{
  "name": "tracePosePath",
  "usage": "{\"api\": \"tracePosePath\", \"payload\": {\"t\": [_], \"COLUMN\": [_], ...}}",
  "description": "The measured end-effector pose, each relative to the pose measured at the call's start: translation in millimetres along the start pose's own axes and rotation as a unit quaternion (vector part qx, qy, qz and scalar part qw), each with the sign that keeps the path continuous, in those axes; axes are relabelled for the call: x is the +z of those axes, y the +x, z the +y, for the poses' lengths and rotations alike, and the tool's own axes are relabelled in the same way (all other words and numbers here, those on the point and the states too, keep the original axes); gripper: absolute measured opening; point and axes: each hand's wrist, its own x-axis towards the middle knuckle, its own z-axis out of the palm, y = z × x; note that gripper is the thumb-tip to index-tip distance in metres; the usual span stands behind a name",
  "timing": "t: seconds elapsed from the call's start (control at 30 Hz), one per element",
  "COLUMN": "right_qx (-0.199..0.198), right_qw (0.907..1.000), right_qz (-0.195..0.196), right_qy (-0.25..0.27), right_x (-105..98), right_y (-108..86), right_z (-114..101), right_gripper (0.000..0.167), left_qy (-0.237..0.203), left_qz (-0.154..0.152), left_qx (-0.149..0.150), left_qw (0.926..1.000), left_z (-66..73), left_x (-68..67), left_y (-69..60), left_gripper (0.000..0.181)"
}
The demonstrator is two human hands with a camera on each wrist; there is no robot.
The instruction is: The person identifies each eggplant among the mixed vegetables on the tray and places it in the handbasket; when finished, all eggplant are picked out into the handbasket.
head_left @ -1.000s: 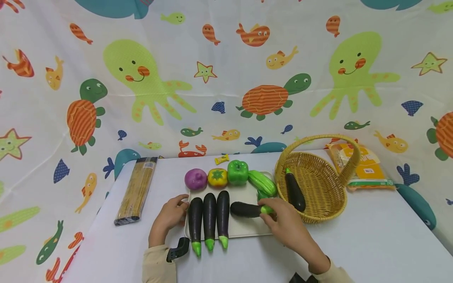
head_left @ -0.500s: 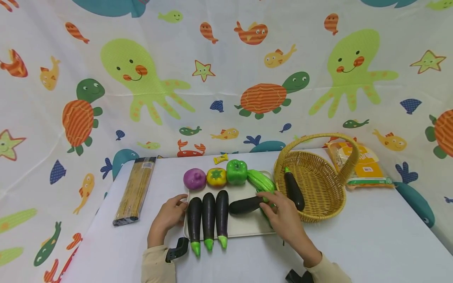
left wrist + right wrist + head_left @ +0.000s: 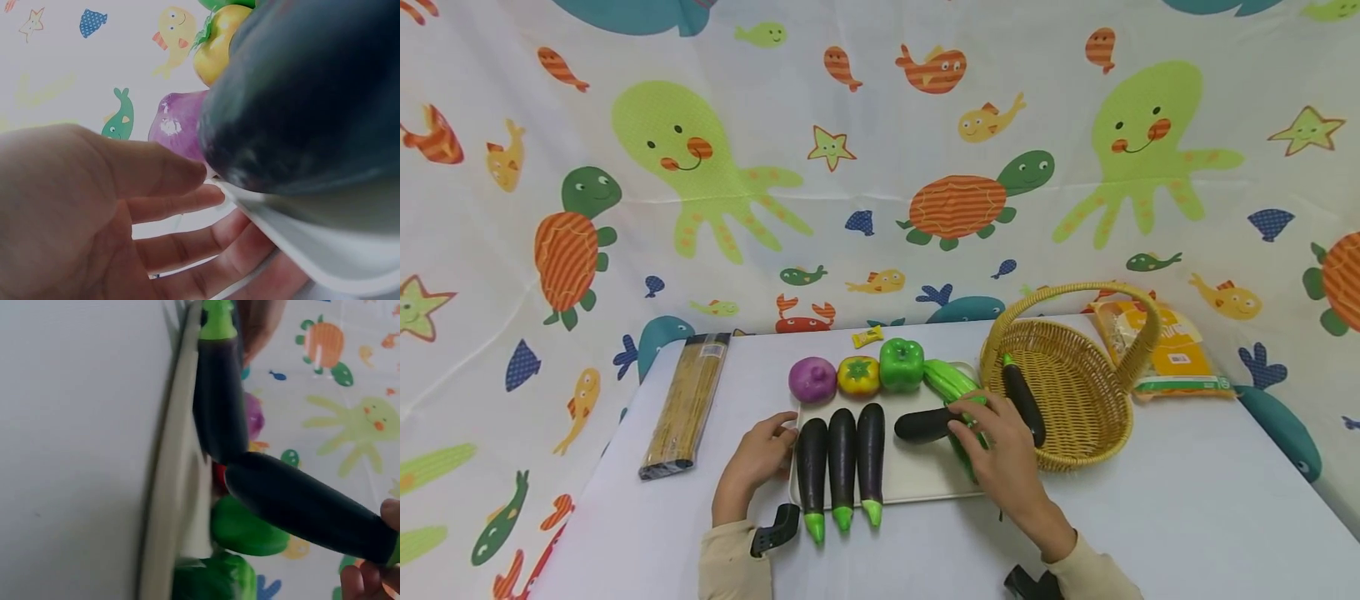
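In the head view, my right hand [image 3: 1003, 446] pinches an eggplant [image 3: 920, 426] by its green stem end, above the right part of the cream tray [image 3: 917, 487]. The right wrist view shows this held eggplant [image 3: 306, 506] slanting, its blunt end close to another eggplant. Three eggplants [image 3: 842, 458] lie side by side across the tray's left part, stems overhanging the front rim. My left hand [image 3: 762, 454] touches the tray's left edge. In the left wrist view, its fingers [image 3: 187, 247] lie against the outside of the rim, thumb apart from them.
Behind the tray's front area sit a purple onion-like vegetable [image 3: 812, 380], a yellow one [image 3: 859, 376], a green bell pepper [image 3: 902, 364] and a ridged green vegetable [image 3: 951, 382]. At right, a wicker basket [image 3: 1082, 392] holds one eggplant [image 3: 1022, 400]. Noodle-like sticks [image 3: 688, 404] lie left.
My right hand has moved slightly away from me with the eggplant, whose blunt end has risen from near the tray and shifted a little right. The left hand stays in place.
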Motion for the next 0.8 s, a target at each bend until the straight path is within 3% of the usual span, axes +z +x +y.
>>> {"api": "tracePosePath", "payload": {"t": [0.1,0.2,0.4,0.6,0.7,0.8], "right_qx": [0.016,0.061,0.143,0.181,0.189,0.198], "right_qw": [0.9995,0.9962,0.9799,0.9802,0.9795,0.9720], "right_qz": [0.011,0.005,0.001,-0.016,-0.062,-0.125], "right_qy": [0.025,0.061,0.139,0.078,0.033,0.018], "right_x": [-13,-33,-87,-121,-127,-129], "right_y": [3.9,9.8,31.3,58.4,73.4,90.1], "right_z": [-1,-4,-6,17,35,53], "right_gripper": [0.026,0.025,0.027,0.028,0.029,0.030], "left_qy": [-0.001,0.001,0.006,0.013,0.010,0.009], "left_qz": [-0.001,-0.003,-0.001,0.004,0.003,0.003], "left_qx": [0.001,0.005,0.003,0.000,-0.002,-0.006], "left_qw": [1.0000,1.0000,1.0000,0.9999,0.9999,0.9999], "left_z": [1.1,2.9,2.7,-0.2,-1.2,-1.7], "left_x": [2.2,3.7,3.9,2.5,2.6,3.4], "left_y": [1.2,1.3,-0.5,-2.2,-2.9,-3.6], "left_gripper": [0.043,0.043,0.043,0.043,0.044,0.044]}}
